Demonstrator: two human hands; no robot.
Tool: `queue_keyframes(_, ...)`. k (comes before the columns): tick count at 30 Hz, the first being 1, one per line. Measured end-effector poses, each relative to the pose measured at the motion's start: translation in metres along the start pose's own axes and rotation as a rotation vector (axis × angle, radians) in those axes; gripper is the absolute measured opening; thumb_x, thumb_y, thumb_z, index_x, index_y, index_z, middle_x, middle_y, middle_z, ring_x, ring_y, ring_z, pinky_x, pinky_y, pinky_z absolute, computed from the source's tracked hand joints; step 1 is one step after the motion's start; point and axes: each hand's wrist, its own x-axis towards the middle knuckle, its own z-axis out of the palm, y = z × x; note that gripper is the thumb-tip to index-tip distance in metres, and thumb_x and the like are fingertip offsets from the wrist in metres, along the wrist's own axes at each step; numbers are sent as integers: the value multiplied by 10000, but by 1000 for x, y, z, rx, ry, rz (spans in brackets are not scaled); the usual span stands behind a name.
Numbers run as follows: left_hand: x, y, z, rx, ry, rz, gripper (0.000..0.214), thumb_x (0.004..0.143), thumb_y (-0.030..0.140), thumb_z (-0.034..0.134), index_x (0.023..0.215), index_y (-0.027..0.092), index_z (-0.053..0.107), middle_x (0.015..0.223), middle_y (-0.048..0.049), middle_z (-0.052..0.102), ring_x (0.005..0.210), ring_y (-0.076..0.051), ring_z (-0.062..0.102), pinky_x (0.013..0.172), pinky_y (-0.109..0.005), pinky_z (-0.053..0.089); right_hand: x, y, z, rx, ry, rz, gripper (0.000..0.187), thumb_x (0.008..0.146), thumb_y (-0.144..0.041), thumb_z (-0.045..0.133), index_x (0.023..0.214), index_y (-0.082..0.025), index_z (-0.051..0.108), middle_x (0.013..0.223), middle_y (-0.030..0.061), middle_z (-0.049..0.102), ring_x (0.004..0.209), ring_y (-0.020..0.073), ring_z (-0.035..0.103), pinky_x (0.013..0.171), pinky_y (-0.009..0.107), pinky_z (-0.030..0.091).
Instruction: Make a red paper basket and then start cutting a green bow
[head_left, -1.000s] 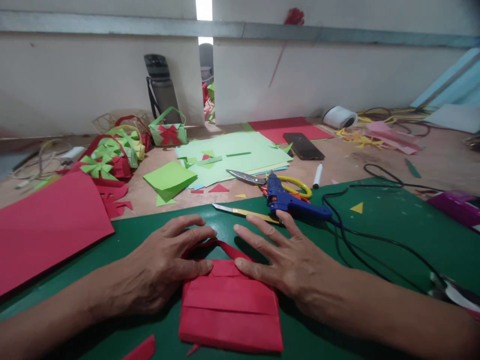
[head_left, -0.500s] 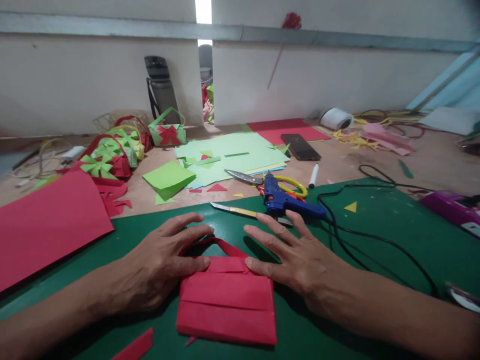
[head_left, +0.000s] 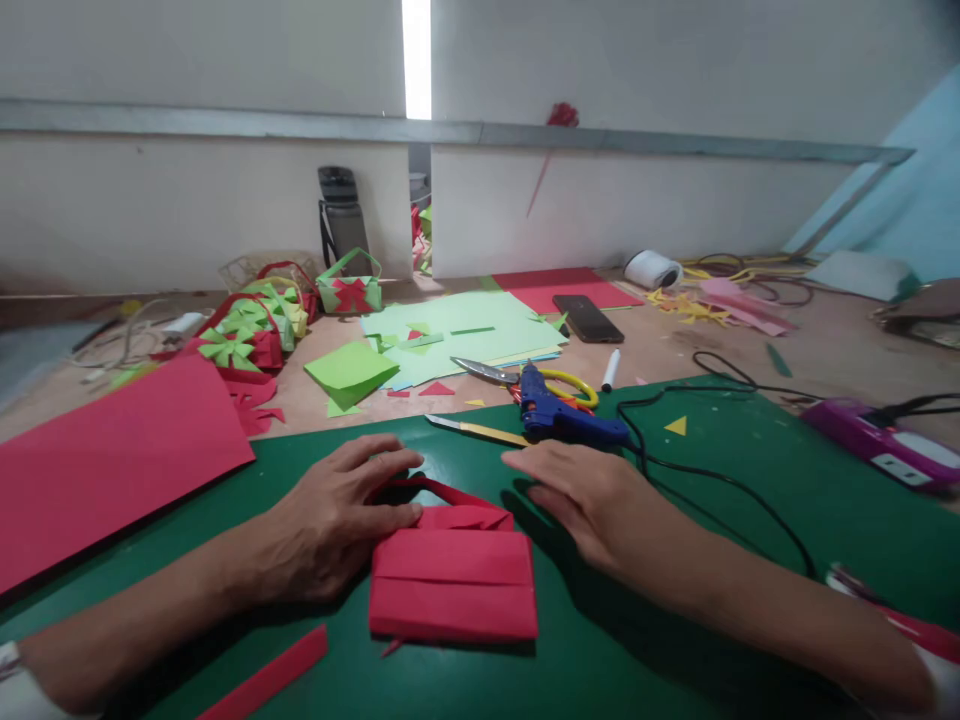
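A folded red paper bag (head_left: 454, 585) with a thin red handle strip (head_left: 442, 488) lies on the green mat (head_left: 450, 690). My left hand (head_left: 334, 520) grips its upper left corner, thumb pressed on the top flap and fingers by the handle. Just off the bag's right side hovers my right hand (head_left: 581, 500), fingers stretched out, holding nothing. Beyond the hands are a blue glue gun (head_left: 559, 412), a craft knife (head_left: 480, 430) with a yellow handle, and scissors (head_left: 487, 371) partly behind the glue gun.
A red paper strip (head_left: 270, 675) lies at front left, a large red sheet (head_left: 127, 450) behind it. Finished paper baskets (head_left: 349, 293), a bottle (head_left: 345, 225), green sheets (head_left: 480, 312) and a phone (head_left: 589, 318) stand farther back. A black cord (head_left: 742, 487) crosses the right side near a purple power strip (head_left: 885, 440).
My right hand has lifted off the bag's top right and moved slightly right, its fingers drawing closer together. The left hand stays on the bag. The camera view has tilted up.
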Motion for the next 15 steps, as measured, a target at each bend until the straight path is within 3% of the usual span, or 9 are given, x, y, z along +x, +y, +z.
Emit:
queue_keyframes(4,-5,0,4,65,85,5,348,782,72,486,1086,206,587,1263,-135,478,1171,-296,417,916,-511,438,33,-18,5,312,-97,178,403,829,-188,492,1229,-150,531,812,50,691,682,174,616,636,273,456)
queue_keyframes(9,-12,-3,9,97,214,-47,379,819,55,492,1158,218,537,1285,-139,459,1207,-283,405,922,-506,439,56,-27,26,531,-127,176,606,700,-119,581,1295,-134,466,677,-1,659,600,150,579,586,240,410)
queue_keyframes(13,-14,0,9,16,283,-131,381,855,62,458,1198,213,527,1269,-140,478,1194,-254,440,915,-462,452,59,-28,35,597,-133,183,591,703,-115,559,1286,-115,460,653,-11,641,578,137,563,559,229,404)
queue_keyframes(15,-13,6,6,-78,337,-253,351,882,101,425,1199,202,538,1253,-137,503,1172,-237,474,921,-427,453,59,-28,35,640,-129,197,558,730,-154,554,1278,-112,456,696,2,648,614,139,573,572,231,417)
